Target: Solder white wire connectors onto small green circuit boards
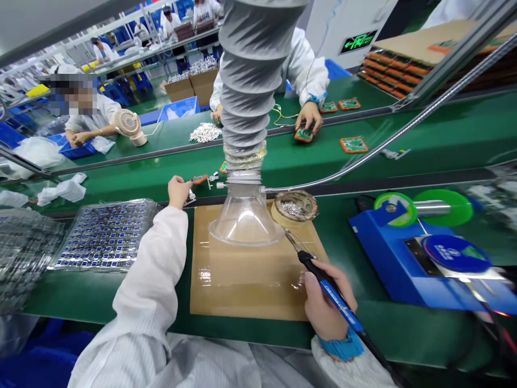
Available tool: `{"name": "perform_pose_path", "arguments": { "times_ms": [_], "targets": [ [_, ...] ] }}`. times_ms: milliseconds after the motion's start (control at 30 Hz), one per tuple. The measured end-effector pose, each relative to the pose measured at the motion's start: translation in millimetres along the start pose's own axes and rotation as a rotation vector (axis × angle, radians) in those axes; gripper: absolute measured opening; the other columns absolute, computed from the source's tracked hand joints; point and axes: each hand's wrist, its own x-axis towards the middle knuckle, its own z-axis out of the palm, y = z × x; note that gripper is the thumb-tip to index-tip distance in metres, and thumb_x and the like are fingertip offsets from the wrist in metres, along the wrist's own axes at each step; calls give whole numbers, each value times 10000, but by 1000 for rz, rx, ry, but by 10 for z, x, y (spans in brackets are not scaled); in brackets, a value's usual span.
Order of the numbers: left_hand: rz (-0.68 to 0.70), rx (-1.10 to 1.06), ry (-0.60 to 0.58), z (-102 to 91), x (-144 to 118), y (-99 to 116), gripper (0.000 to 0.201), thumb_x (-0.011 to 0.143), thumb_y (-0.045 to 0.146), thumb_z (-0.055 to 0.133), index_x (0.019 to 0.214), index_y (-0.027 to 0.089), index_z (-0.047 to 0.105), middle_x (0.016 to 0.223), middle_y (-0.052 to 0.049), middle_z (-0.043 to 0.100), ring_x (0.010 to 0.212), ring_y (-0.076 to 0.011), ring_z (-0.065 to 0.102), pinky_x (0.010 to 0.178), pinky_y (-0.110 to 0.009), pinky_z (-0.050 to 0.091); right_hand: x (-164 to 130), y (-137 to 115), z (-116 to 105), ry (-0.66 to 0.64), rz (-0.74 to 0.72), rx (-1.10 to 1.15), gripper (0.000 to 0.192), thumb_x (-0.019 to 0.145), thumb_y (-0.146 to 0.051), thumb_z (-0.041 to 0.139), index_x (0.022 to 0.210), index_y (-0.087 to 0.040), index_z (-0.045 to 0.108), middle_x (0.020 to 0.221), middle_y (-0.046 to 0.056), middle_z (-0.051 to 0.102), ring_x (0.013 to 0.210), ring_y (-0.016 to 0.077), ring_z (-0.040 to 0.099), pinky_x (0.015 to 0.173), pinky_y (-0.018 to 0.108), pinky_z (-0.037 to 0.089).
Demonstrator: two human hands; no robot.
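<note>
Your right hand (325, 307) grips the soldering iron (323, 280) like a pen, tip just right of the clear funnel (244, 218), over the brown mat (246, 280). Your left hand (179, 191), fingers closed, holds a small orange part (200, 179) left of funnel. Solder tin (294, 207) sits right behind the tip; chip tray (105, 234) far left of funnel.

Workstation layout, seen from the head camera

A board (242, 280) lies on the tabletop (404, 328) before the person; a funnel hood (245, 221) stands on its far part, with a tin (294, 207) just right of the hood. The right hand (327, 307) rests at the board's right edge holding a soldering iron (323, 280). A tray (105, 234) lies left of the board, a spool stand (420, 258) right. The left hand (179, 191) reaches to the conveyor (363, 161) behind the board.
</note>
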Motion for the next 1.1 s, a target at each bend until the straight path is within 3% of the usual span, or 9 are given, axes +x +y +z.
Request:
{"name": "perform_pose_path", "arguments": {
  "times_ms": [133,233,367,500,567,667,867,1000,1100],
  "targets": [
    [96,-240,-13,-326,-772,-313,225,703,107,598,666,205,398,641,51,422,612,-106,424,595,-222,326,22,-59,7,-6,-2,23,258,862,-355,754,1059,-191,725,910,60,751,660,171,698,635,305,568],
    [65,-474,-244,-432,-1355,-515,174,671,153,581,643,200,416,601,62,425,565,-96,407,564,-211,312,-6,-88,-20,3,-6,32,272,850,-376,765,1036,-182,727,907,59,742,655,165,687,636,301,555],
    [66,-607,-612,-268,-1942,-487,168,662,162,587,645,197,424,621,55,481,599,-101,454,592,-216,347,-98,-182,-16,22,-45,36,268,843,-405,774,978,-179,726,854,56,739,664,185,706,649,312,555],
    [107,-573,-582,10,-2245,-247,183,717,117,571,683,205,414,612,72,429,579,-95,410,574,-221,323,-244,-353,150,-224,57,40,304,906,-427,719,1104,-199,688,824,57,775,743,231,768,749,368,606],
    [129,-553,-554,65,-2295,-160,198,753,110,572,699,209,410,622,71,427,582,-100,420,579,-227,339,-329,-409,272,-362,66,57,338,939,-446,680,1178,-210,656,949,89,804,914,261,786,892,433,605],
    [348,-389,-536,-30,-2282,-145,171,766,75,583,738,202,471,737,28,532,680,-127,502,649,-248,405,-423,-394,419,-540,26,56,391,981,-471,606,1294,-236,604,1173,114,786,1140,277,742,1054,492,545],
    [677,-221,-243,-896,-2108,-550,235,829,10,505,938,199,593,1118,-79,647,1023,-187,631,872,-301,515,-408,-138,458,-719,-119,-158,456,966,-513,562,1358,-282,581,1238,79,774,1089,313,768,868,438,641],
    [550,82,90,-1651,-1684,-1008,174,889,79,507,937,198,624,975,-70,654,975,-220,637,918,-361,523,-373,-176,432,-542,-90,-267,456,945,-522,571,1331,-282,605,1171,89,790,1081,347,765,915,505,624],
    [375,420,132,-1987,-1262,-1297,195,895,137,531,1002,178,689,1052,-111,634,1057,-274,614,979,-414,505,-385,-325,415,-491,-58,-260,442,951,-498,563,1343,-293,583,1198,96,780,1151,349,737,981,521,592]
  ]
}}
